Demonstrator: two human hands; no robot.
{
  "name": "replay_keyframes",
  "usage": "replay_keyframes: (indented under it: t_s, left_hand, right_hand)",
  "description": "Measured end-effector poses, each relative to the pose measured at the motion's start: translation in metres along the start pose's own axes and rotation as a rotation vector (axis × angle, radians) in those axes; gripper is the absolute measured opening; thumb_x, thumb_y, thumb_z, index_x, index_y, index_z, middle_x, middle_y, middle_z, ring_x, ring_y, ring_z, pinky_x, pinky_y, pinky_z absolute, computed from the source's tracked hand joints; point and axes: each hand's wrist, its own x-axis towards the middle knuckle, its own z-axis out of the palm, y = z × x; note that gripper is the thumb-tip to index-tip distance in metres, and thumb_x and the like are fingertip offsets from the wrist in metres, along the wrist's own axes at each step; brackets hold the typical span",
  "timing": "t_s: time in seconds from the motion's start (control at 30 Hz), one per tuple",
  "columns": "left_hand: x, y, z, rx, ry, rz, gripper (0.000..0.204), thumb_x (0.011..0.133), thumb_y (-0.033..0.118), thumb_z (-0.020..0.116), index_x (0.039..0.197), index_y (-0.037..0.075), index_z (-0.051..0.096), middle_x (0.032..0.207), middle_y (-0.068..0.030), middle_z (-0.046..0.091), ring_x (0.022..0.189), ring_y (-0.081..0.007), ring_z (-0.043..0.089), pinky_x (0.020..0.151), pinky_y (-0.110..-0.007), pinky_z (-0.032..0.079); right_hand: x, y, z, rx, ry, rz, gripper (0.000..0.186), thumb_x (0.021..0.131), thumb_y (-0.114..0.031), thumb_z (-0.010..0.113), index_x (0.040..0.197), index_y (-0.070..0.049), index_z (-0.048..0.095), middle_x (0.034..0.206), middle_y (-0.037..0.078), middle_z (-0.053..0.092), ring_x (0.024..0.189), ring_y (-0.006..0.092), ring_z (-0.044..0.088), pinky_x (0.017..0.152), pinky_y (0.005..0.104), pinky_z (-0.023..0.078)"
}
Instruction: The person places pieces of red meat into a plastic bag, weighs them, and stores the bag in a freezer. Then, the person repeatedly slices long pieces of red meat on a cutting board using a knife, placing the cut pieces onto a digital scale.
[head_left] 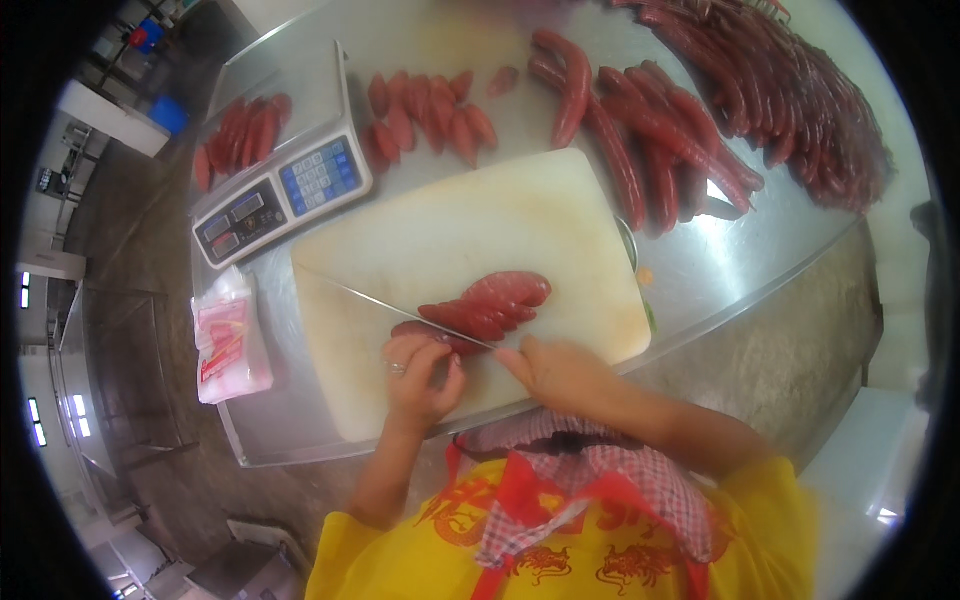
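Observation:
On the white cutting board (pixel 560 205), my right hand (pixel 555 370) is wrapped around the handle of a long knife (pixel 380 301), whose blade slants to the upper left across a red sausage (pixel 408 330). My left hand (pixel 420 380), with a ring on one finger, has bent fingers pressed on that sausage on the near side of the blade. Just beyond the blade lies a row of overlapping oblique slices (pixel 500 300). Part of the sausage is hidden by my fingers.
The steel table (pixel 745 280) holds a scale (pixel 270 200) with cut pieces (pixel 240 135) on it, more pieces (pixel 425 110) behind the board, whole sausages (pixel 660 130), a large heap of sausages (pixel 790 120) at right, and a plastic package (pixel 232 340) at left.

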Motion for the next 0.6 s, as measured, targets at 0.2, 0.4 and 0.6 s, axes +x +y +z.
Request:
replay_keyframes:
  t_s: [0.2, 0.4, 0.6]
  left_hand:
    - [0.001, 0.0, -0.004, 0.041, -0.012, -0.028, 0.027, 0.063, 0.002, 0.071, 0.088, 0.006, 0.062, 0.094, -0.011, 0.059, 0.089, -0.03, 0.054, 0.079, -0.039, 0.045]
    - [-0.005, -0.004, -0.003, 0.007, -0.009, -0.03, 0.027, 0.062, 0.001, 0.07, 0.088, 0.005, 0.062, 0.093, -0.0106, 0.058, 0.09, -0.0302, 0.054, 0.079, -0.039, 0.045]
    - [-0.008, -0.002, -0.005, 0.068, 0.085, -0.098, 0.025, 0.063, 0.002, 0.07, 0.087, 0.004, 0.062, 0.092, -0.0108, 0.057, 0.088, -0.0305, 0.055, 0.078, -0.039, 0.046]
  right_hand:
    - [-0.082, 0.008, -0.051, -0.05, -0.095, 0.115, 0.053, 0.097, -0.051, 0.041, 0.092, -0.001, 0.057, 0.07, 0.022, 0.064, 0.065, 0.0429, 0.063, 0.06, 0.0493, 0.051]
    - [-0.013, -0.004, 0.004, -0.015, -0.02, 0.002, 0.051, 0.099, -0.046, 0.042, 0.087, 0.002, 0.057, 0.068, 0.024, 0.063, 0.064, 0.0429, 0.063, 0.057, 0.048, 0.051]
    - [0.0, -0.013, -0.007, 0.031, -0.083, -0.017, 0.054, 0.099, -0.047, 0.04, 0.087, 0.003, 0.056, 0.071, 0.025, 0.063, 0.07, 0.0436, 0.064, 0.061, 0.0495, 0.052]
